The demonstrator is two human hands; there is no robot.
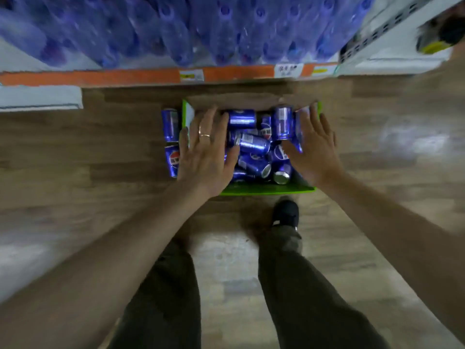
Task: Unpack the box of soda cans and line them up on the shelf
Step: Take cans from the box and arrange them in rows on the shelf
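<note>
Green box on wood-grain floor held glossy blue cylindrical soda cans, jumbled below the orange-edged shelf. Left hand and right hand hovered flat, fingers spread, grip holding nothing.

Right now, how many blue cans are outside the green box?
2. One can lies on the floor by the box, left side; the other can lies just below it. More may be hidden.

The cans are glossy blue with silver ends, some showing a red, white and blue round logo. The box is bright green. The shelf edge is orange. The floor has brown wood-plank grain.
</note>
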